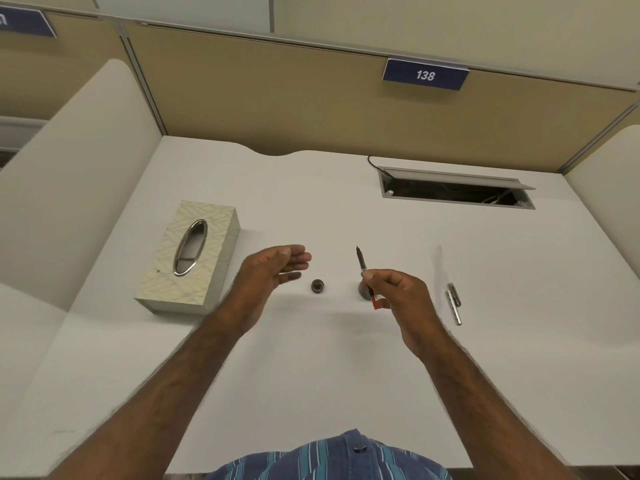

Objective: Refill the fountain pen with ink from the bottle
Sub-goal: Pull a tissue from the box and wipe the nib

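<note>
Dark object [363, 292] mostly hidden behind right hand [401, 299]; unidentifiable.

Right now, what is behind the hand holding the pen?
A dark round thing rests on the desk behind the right hand and pen section. The fingers mostly cover it, so I cannot identify it.

On the desk [311, 358], the tissue box [189, 255] lies toward the left edge. The ink bottle [317, 286] stands near the middle, its cap [363, 292] to the right. 2 pen parts [454, 303] lie farther right. The cable hatch [456, 188] sits near the back edge.
</note>
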